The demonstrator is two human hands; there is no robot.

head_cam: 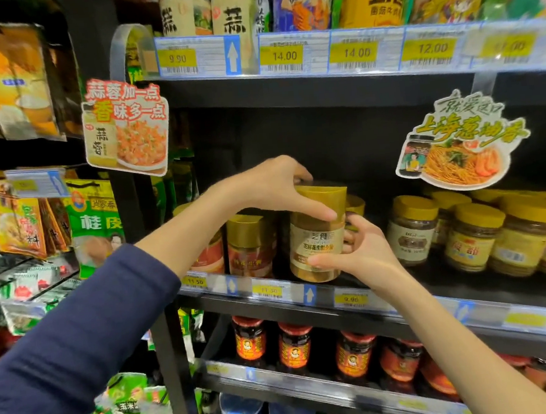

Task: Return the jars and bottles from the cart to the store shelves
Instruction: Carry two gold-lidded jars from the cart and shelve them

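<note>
As I judge it, the likeliest slip lies at the left grip (276,186): it takes the jar (317,236) by the gold lid alone, so a loose lid or a hasty release could tip the jar off the front edge of the shelf (405,297); the jar is right at that edge, and I cannot tell whether its base rests on the shelf or hangs just clear. Pushing it inward too briskly could also knock the rear jar (354,204) just behind the grips.

The left grip is clenched over the lid, thumb laid across its near face, fingers curled over the far rim; the right grip (364,251), below and to the right of it, wraps the labelled body, thumb low across the front, fingers curled round the back; both grasp the jar, neither released.

Just left of the grips stand gold-lidded jars (250,242), near but apart; right of the right grip sit yellow-lidded jars (412,227); beneath the grips, under the price rail (269,291), stand red-capped jars (293,343); above and to the right hangs a noodle sign (458,154).
</note>
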